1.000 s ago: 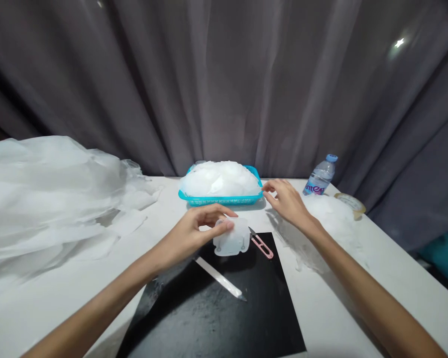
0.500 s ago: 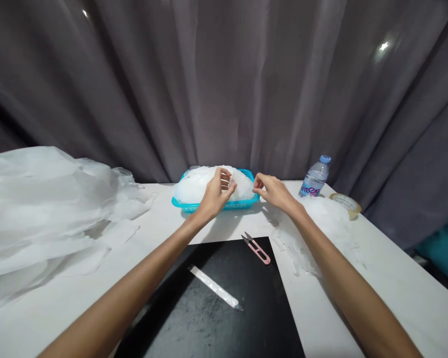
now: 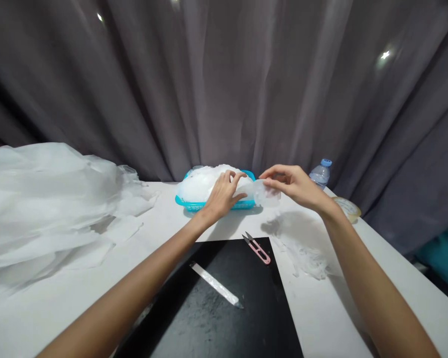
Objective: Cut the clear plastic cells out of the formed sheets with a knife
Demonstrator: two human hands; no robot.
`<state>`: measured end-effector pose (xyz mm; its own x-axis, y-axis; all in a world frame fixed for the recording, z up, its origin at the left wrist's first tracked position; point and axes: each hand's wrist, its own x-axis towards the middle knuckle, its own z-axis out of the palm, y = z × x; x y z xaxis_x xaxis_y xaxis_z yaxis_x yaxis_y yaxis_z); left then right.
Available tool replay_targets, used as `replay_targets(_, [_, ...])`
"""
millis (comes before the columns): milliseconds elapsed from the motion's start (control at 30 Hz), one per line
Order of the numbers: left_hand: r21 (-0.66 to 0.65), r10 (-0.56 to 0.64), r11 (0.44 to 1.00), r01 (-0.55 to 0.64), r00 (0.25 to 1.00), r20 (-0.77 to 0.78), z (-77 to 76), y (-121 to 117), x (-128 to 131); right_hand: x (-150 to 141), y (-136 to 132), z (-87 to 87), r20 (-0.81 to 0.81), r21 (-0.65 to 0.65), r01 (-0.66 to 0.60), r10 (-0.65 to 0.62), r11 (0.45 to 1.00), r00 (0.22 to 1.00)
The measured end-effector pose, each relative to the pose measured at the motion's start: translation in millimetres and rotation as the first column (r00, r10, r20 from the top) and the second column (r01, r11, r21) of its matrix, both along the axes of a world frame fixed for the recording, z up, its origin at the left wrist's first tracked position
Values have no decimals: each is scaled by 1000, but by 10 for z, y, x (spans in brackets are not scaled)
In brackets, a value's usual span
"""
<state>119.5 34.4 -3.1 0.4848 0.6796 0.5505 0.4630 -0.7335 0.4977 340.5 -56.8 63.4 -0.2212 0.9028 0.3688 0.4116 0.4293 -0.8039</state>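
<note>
A turquoise basket [image 3: 186, 203] at the far side of the white table is heaped with white translucent pieces [image 3: 201, 183]. My left hand [image 3: 222, 195] rests on the heap's right side, fingers curled on the pieces. My right hand [image 3: 296, 186] hovers just right of the basket, pinching one translucent white piece [image 3: 266, 195] lifted clear of the heap. Pink thread snips [image 3: 257, 248] and a long white strip tool [image 3: 216, 286] lie on a black mat [image 3: 216, 318] in front of me.
A large mound of white sheer material [image 3: 45, 199] covers the table's left side. A small pile of white scraps [image 3: 306, 248] lies on the right. A water bottle [image 3: 320, 173] and a tape roll [image 3: 346, 206] stand behind my right hand. Grey curtains hang behind.
My left hand carried a white piece from the mat to the basket and set it on the heap. My right hand picked one piece off the heap and lifted it to the right.
</note>
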Motion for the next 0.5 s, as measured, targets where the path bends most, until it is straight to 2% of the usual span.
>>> replay_targets(100, [-20,20,1000,-18,995,98,181,-256,-92,-166,-94,17,-36,-45,-53,51,998,998])
replay_targets(167, [-82,-48,995,59,990,135,315,-496,-199,-289,-138,23,-92,-57,-87,82,995,992])
replay_targets(200, [-187,-131,968,169,971,199,374,-624,-258,-349,-162,31,-117,-54,-99,92,994,989])
replay_targets(267, [-352,-263,866,355,922,284,466,-864,-378,-453,-230,62,-138,-41,-122,115,992,984])
replay_targets(300, [-403,-275,825,395,905,325,500,-964,-434,-492,-275,86,-138,-36,-140,134,989,981])
replay_targets(367, [-440,-256,798,411,893,369,552,-1109,-538,-542,-383,148,-117,-43,-197,191,979,975])
replay_targets(433, [-452,-234,795,405,892,387,599,-1190,-631,-557,-500,220,-84,-55,-239,234,970,969])
replay_targets(500, [-466,-227,793,393,900,372,652,-1238,-714,-556,-604,292,-56,-46,-229,226,972,972])
